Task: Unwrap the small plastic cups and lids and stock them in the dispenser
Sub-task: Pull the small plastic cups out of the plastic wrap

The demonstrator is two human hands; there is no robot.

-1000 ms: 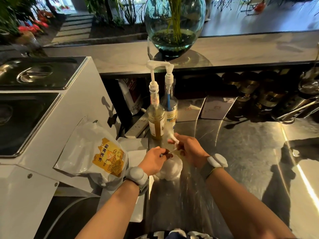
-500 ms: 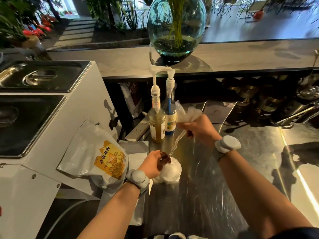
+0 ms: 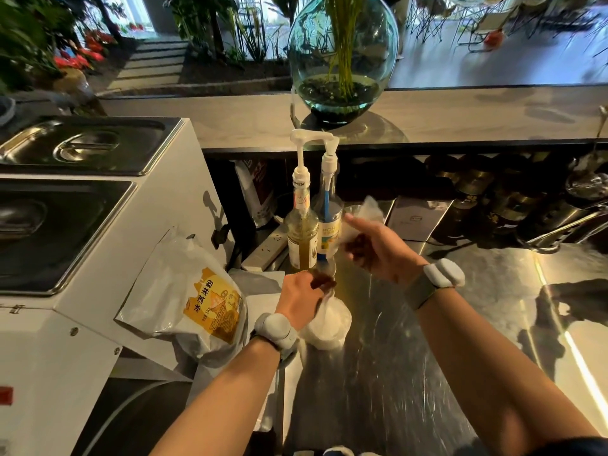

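A stack of small white cups or lids in clear plastic wrap (image 3: pixel 327 324) stands on the steel counter (image 3: pixel 394 373). My left hand (image 3: pixel 301 296) pinches the twisted top of that wrap. Raised beside the pump bottles, my right hand (image 3: pixel 378 248) grips a torn-off piece of clear plastic wrap (image 3: pixel 363 215). No dispenser can be picked out in this view.
Two syrup pump bottles (image 3: pixel 304 235) stand just behind my hands. A white bag with a yellow label (image 3: pixel 197 297) leans on the white machine (image 3: pixel 82 241) at left. A glass vase (image 3: pixel 342 57) sits on the upper ledge. Dark tins and metal jugs (image 3: pixel 513 205) fill the right shelf.
My right hand pulled a strip of wrap away from the stack, up and to the right, and now holds it loose by the bottles. My left hand stayed on the stack's top.
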